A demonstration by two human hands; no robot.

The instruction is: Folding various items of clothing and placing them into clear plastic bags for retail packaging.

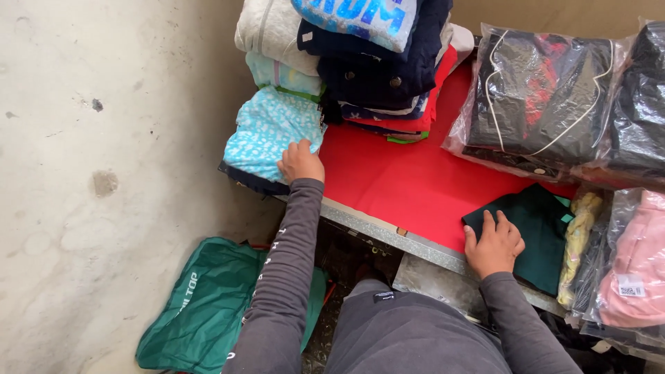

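Right hand (493,246): fingers flat, spread on dark green folded cloth (537,228); holds nothing.
Left hand (300,161): fingers flat on turquoise patterned folded garment (267,135).
Tip: press evenly.

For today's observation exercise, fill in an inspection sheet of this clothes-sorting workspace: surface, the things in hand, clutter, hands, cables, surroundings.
Surface: red table top with a metal front edge, bare in the middle.
Things in hand: light blue patterned garment at the table's left end, overhanging the edge; dark green folded garment at the right.
Clutter: stack of folded clothes at the back; bagged clothes at the right, including a pink bagged item.
Hands: left hand rests on the blue garment; right hand lies flat on the green one.
Cables: nothing seen.
Surroundings: pale concrete floor; green bag lying on it beside the person.
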